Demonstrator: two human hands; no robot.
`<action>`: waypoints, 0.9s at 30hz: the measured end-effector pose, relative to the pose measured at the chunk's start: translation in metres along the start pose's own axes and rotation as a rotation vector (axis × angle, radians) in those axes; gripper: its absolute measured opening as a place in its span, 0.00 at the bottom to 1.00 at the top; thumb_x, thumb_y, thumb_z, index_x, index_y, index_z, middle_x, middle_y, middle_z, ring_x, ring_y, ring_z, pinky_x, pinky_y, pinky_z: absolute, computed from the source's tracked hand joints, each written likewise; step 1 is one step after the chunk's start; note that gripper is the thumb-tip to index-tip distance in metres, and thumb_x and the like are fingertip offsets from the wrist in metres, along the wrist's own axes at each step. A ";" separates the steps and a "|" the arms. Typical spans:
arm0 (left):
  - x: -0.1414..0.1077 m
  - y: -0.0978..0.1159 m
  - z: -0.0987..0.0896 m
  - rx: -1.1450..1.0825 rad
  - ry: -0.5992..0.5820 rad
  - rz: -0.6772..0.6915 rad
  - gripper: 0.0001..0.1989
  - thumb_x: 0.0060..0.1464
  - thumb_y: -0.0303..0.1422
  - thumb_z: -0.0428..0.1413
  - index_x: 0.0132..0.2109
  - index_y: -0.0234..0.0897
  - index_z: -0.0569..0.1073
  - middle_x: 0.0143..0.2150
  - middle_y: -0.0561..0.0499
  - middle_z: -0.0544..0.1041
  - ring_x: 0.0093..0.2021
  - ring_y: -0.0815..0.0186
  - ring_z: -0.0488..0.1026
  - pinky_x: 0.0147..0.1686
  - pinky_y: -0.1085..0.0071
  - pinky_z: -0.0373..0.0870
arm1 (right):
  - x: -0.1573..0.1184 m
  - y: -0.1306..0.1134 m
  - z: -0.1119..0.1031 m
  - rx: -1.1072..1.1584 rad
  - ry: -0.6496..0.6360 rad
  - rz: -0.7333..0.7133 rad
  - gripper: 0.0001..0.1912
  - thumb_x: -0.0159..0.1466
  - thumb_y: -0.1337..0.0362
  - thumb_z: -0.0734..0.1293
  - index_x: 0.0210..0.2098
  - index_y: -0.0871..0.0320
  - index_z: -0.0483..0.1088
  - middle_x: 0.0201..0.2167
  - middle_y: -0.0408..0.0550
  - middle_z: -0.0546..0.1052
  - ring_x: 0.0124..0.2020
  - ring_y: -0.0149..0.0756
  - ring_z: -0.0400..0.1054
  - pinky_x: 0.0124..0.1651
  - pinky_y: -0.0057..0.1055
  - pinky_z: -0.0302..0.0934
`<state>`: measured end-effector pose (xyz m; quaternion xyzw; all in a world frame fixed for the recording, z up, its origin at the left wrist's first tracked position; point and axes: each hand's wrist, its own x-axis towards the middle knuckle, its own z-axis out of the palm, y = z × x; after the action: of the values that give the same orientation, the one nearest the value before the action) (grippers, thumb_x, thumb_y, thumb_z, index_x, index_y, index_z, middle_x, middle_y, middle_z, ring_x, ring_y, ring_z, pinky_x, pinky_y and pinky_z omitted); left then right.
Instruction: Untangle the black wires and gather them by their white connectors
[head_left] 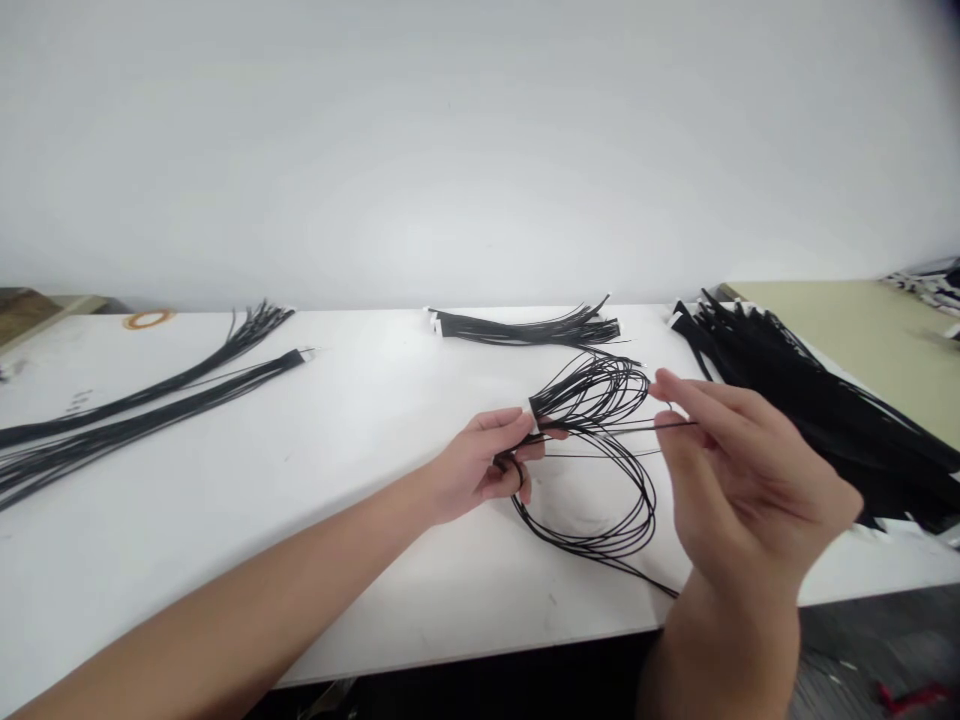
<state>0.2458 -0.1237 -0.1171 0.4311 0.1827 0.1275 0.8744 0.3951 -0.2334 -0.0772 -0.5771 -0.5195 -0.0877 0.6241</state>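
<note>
My left hand [499, 460] is closed around a looped bundle of thin black wires [592, 395] with a white end piece at the thumb. Below it, a wider coil of the same wires [645, 500] hangs over the white table. To the right, my right hand [739, 470] has its thumb and fingers bent near a dark wire that runs from the bundle toward its palm. Thumb tip and index tip look slightly apart, and a short thin wire end shows between them. How firmly the right fingers hold the wire is partly hidden.
Black wire bundles lie at the left [150, 410], at the back middle [517, 326] and in a large pile at the right [795, 400]. An orange ring [148, 319] sits at the back left of the white table [360, 400]. A white wall stands behind.
</note>
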 end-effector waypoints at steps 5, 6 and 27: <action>0.000 -0.001 -0.001 0.022 -0.028 0.030 0.16 0.59 0.41 0.49 0.41 0.33 0.75 0.24 0.60 0.55 0.12 0.85 0.48 0.28 0.71 0.68 | -0.004 0.005 -0.003 -0.056 -0.118 -0.040 0.20 0.56 0.70 0.68 0.47 0.49 0.72 0.32 0.45 0.73 0.30 0.32 0.66 0.30 0.33 0.62; -0.001 -0.001 -0.001 0.022 -0.030 0.031 0.16 0.59 0.41 0.49 0.41 0.33 0.75 0.24 0.61 0.55 0.12 0.85 0.48 0.29 0.71 0.69 | -0.004 0.006 -0.003 -0.072 -0.140 -0.040 0.20 0.56 0.70 0.69 0.47 0.48 0.73 0.30 0.44 0.73 0.29 0.31 0.65 0.30 0.32 0.61; -0.002 -0.002 -0.002 0.069 -0.059 0.040 0.16 0.61 0.39 0.47 0.40 0.33 0.75 0.23 0.61 0.50 0.13 0.84 0.47 0.29 0.71 0.68 | 0.002 0.006 -0.006 -0.208 -0.349 0.045 0.02 0.60 0.68 0.65 0.30 0.56 0.69 0.26 0.42 0.69 0.30 0.31 0.58 0.33 0.32 0.55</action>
<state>0.2434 -0.1243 -0.1187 0.4681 0.1523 0.1259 0.8613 0.4040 -0.2355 -0.0779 -0.6564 -0.5948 -0.0258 0.4633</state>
